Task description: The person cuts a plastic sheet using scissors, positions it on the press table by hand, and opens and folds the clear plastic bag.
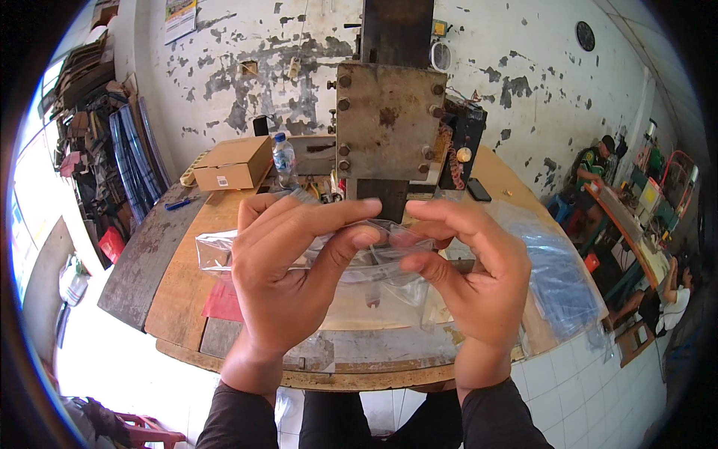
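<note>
In front of the press, a piece of clear plastic film (pixel 213 253), perhaps a bag, is held up in the air above the table. My left hand (pixel 280 269) is closed around its left part, with the index finger stretched along the top and the thumb below. The fingers of my right hand (pixel 482 273) curl at the film's right end, its fingertips slightly blurred. Behind my hands stands the press (pixel 389 120) with a bolted metal plate; its lower part is partly hidden by my fingers and the film.
The wooden table (pixel 179 277) carries a cardboard box (pixel 232 163), a water bottle (pixel 284 159), a blue pen (pixel 178 203), a phone (pixel 479 190) and a stack of clear bluish plastic (pixel 557 277). A red piece (pixel 224 299) lies left. Two people sit at the right beside another bench (pixel 628 228).
</note>
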